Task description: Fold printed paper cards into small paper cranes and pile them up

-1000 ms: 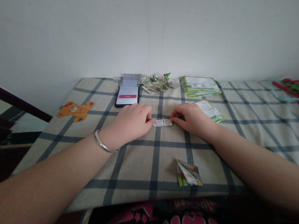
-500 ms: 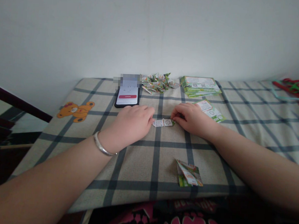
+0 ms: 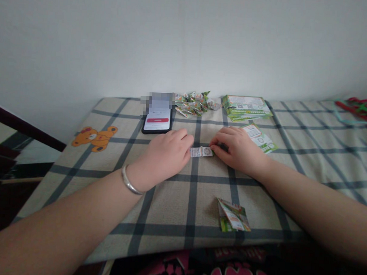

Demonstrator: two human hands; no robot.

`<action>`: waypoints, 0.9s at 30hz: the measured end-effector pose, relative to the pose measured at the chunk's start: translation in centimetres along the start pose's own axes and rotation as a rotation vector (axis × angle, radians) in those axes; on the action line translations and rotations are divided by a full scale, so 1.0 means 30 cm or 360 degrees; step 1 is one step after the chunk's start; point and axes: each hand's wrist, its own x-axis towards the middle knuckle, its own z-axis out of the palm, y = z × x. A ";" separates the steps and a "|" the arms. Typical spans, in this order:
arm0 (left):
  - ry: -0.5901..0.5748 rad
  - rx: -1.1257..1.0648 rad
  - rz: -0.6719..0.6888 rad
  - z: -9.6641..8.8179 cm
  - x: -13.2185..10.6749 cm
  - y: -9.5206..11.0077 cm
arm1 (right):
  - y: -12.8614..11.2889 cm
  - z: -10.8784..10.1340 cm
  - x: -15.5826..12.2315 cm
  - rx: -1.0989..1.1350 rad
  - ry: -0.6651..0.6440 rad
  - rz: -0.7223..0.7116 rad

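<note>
A small folded paper strip (image 3: 201,152), white with print and a round mark, lies between my hands on the checked cloth. My left hand (image 3: 172,151), a silver bangle at its wrist, has its fingers closed at the strip's left end; the fingertips are partly hidden. At the opposite end, my right hand (image 3: 234,146) pinches the green-edged corner between thumb and forefinger. Just behind the right hand lies a flat printed leaflet (image 3: 259,140). Nearer my body sits another folded paper piece (image 3: 234,216), green and white, with a raised flap.
A phone (image 3: 156,121) with a lit screen lies behind my left hand. Several folded paper pieces (image 3: 195,103) are heaped beside it, then a stack of leaflets (image 3: 247,108). A bear sticker (image 3: 95,138) is at left. A clear tray (image 3: 344,116) holds red and green items.
My left hand has shifted slightly right, and its fingers now cover more of the strip's left end. The right hand keeps its pinch at the other end.
</note>
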 end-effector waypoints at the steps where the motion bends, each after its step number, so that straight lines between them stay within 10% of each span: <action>1: 0.0001 -0.0047 -0.0007 0.000 0.003 -0.003 | 0.002 0.001 -0.001 0.0052 0.0014 -0.0026; 27: 0.0184 -0.0390 0.0184 0.013 0.018 -0.029 | -0.013 -0.019 -0.010 0.0088 0.0159 -0.0489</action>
